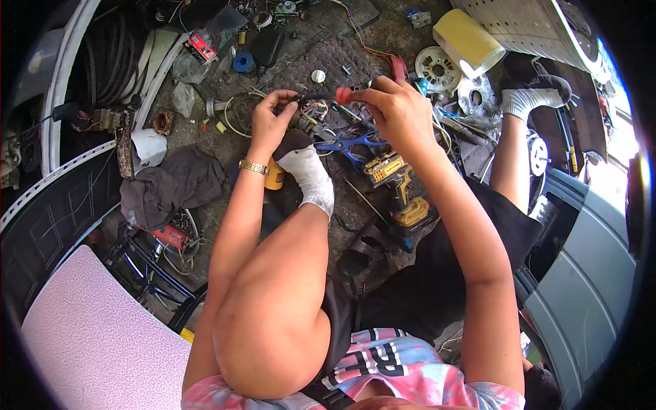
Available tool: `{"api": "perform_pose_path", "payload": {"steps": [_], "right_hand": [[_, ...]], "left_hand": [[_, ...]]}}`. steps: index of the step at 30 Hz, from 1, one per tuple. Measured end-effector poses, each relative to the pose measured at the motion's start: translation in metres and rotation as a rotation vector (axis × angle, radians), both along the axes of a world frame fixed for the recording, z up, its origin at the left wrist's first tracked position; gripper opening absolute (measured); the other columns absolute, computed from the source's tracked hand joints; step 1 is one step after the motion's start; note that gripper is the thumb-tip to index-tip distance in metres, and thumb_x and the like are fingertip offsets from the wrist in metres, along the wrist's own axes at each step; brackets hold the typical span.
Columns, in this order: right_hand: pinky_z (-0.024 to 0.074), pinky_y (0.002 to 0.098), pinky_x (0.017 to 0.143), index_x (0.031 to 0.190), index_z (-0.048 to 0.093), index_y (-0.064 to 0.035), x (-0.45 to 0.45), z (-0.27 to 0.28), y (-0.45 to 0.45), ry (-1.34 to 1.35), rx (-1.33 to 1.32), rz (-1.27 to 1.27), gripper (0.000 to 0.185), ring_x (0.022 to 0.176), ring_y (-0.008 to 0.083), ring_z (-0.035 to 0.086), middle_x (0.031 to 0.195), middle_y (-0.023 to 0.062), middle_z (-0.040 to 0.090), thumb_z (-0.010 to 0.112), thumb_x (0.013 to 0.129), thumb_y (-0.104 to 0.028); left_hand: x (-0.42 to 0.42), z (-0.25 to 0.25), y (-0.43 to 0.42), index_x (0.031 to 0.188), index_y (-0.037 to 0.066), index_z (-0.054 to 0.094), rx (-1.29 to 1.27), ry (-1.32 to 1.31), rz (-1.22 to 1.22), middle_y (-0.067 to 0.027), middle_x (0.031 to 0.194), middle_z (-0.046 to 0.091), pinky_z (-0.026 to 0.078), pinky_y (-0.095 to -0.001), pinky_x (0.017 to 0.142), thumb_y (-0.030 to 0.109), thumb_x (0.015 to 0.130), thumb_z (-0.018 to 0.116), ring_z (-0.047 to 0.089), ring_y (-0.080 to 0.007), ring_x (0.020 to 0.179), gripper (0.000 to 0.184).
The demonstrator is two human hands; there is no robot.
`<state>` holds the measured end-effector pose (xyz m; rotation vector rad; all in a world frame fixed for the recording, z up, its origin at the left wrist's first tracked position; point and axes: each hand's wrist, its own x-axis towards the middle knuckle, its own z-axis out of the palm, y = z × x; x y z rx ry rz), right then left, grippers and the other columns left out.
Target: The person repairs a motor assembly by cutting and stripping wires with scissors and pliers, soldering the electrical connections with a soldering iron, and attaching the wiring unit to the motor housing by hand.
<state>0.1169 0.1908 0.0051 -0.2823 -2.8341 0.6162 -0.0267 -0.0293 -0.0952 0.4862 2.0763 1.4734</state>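
Note:
My left hand [273, 121], with a gold watch at the wrist, has its thumb and fingers pinched on a small dark piece [298, 98] just above my socked foot. Its exact kind is too small to make out. My right hand [400, 113] is closed, and its fingertips hold a small red rounded piece [344, 96]. Between and below the hands lie a bundle of coloured wires [316, 111] and a blue-handled tool [352, 143]. Nearer to me, a yellow cordless drill [398, 184] lies on the ground.
A white round part [318, 76] and a blue tape roll [243, 60] lie farther out. To the right are a metal wheel-like disc [437, 70] and a yellow cylinder [468, 42]. A dark cloth [171, 188] is at left, beside a black panel [65, 225].

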Motion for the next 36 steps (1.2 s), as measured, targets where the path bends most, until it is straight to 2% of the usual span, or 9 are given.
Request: {"api": "perform_pose_path", "payload": {"steps": [2, 13, 15, 17, 21, 23, 28, 31, 36], "right_hand": [[0.0511, 0.0365, 0.058, 0.093, 0.074, -0.0253, 0.002, 0.002, 0.002, 0.010, 0.027, 0.024, 0.028, 0.072, 0.0230, 0.060, 0.078, 0.0001, 0.058, 0.065, 0.073, -0.007], [0.0513, 0.0360, 0.056, 0.093, 0.073, -0.0255, 0.010, -0.003, 0.002, 0.018, 0.048, 0.052, 0.032, 0.072, 0.0219, 0.059, 0.078, -0.0006, 0.058, 0.064, 0.069, -0.006], [0.0513, 0.0369, 0.058, 0.094, 0.073, -0.0257, 0.013, -0.001, 0.005, 0.006, 0.008, 0.062, 0.030, 0.074, 0.0229, 0.060, 0.078, 0.0000, 0.057, 0.066, 0.072, -0.008], [0.0513, 0.0376, 0.061, 0.095, 0.073, -0.0256, 0.019, 0.005, 0.011, 0.017, -0.008, 0.010, 0.028, 0.075, 0.0236, 0.060, 0.079, 0.0003, 0.057, 0.067, 0.074, -0.009], [0.0503, 0.0392, 0.069, 0.099, 0.073, -0.0243, 0.049, 0.033, 0.026, 0.026, -0.088, -0.132, 0.025, 0.079, 0.0259, 0.061, 0.081, 0.0021, 0.058, 0.068, 0.078, -0.012], [0.0502, 0.0383, 0.070, 0.101, 0.073, -0.0241, 0.069, 0.044, 0.029, -0.027, -0.080, -0.170, 0.027, 0.080, 0.0259, 0.061, 0.082, 0.0025, 0.059, 0.068, 0.078, -0.010], [0.0500, 0.0382, 0.070, 0.100, 0.073, -0.0246, 0.103, 0.063, 0.016, 0.027, -0.149, -0.240, 0.027, 0.080, 0.0268, 0.062, 0.083, 0.0030, 0.061, 0.067, 0.078, -0.009], [0.0502, 0.0373, 0.069, 0.101, 0.073, -0.0263, 0.110, 0.056, 0.008, 0.052, -0.117, -0.245, 0.028, 0.080, 0.0254, 0.062, 0.082, 0.0017, 0.061, 0.068, 0.078, -0.010], [0.0508, 0.0376, 0.070, 0.101, 0.073, -0.0254, 0.096, 0.051, -0.001, -0.009, -0.133, -0.230, 0.029, 0.082, 0.0253, 0.063, 0.084, 0.0012, 0.062, 0.069, 0.078, -0.009]], "left_hand": [[0.002, 0.009, 0.001, 0.108, 0.002, 0.067, -0.111, 0.026, 0.006, -0.0029, 0.090, 0.069, 0.050, -0.0276, 0.077, 0.002, 0.083, 0.067, 0.063, -0.0110, 0.081, 0.025], [-0.002, 0.008, -0.012, 0.110, 0.003, 0.069, -0.184, 0.014, -0.115, -0.0005, 0.091, 0.068, 0.048, -0.0234, 0.075, 0.002, 0.087, 0.064, 0.060, -0.0073, 0.083, 0.023], [-0.002, 0.009, -0.012, 0.109, 0.003, 0.069, -0.198, -0.014, -0.111, -0.0004, 0.092, 0.068, 0.048, -0.0235, 0.075, 0.003, 0.087, 0.065, 0.060, -0.0072, 0.083, 0.022], [0.001, 0.014, -0.009, 0.103, 0.003, 0.071, -0.156, -0.003, -0.072, -0.0020, 0.079, 0.066, 0.049, -0.0257, 0.069, 0.007, 0.086, 0.067, 0.059, -0.0081, 0.073, 0.018], [-0.004, 0.010, -0.017, 0.105, 0.003, 0.070, -0.151, -0.014, -0.107, -0.0026, 0.082, 0.068, 0.049, -0.0249, 0.071, 0.005, 0.086, 0.067, 0.060, -0.0088, 0.075, 0.019], [-0.007, 0.004, -0.023, 0.106, 0.002, 0.068, -0.066, -0.218, -0.069, -0.0037, 0.085, 0.069, 0.050, -0.0251, 0.073, 0.001, 0.085, 0.067, 0.062, -0.0101, 0.078, 0.022], [-0.008, -0.004, -0.029, 0.103, 0.002, 0.068, -0.095, -0.143, -0.126, -0.0039, 0.086, 0.070, 0.051, -0.0266, 0.074, -0.002, 0.084, 0.066, 0.064, -0.0111, 0.080, 0.020], [-0.019, 0.006, -0.017, 0.103, 0.005, 0.070, -0.314, 0.152, -0.267, -0.0040, 0.085, 0.072, 0.051, -0.0266, 0.074, 0.001, 0.083, 0.067, 0.066, -0.0114, 0.079, 0.020], [-0.027, 0.011, -0.020, 0.102, 0.002, 0.069, -0.319, 0.112, -0.301, -0.0060, 0.096, 0.072, 0.052, -0.0273, 0.078, -0.002, 0.083, 0.068, 0.066, -0.0112, 0.087, 0.020]]}}
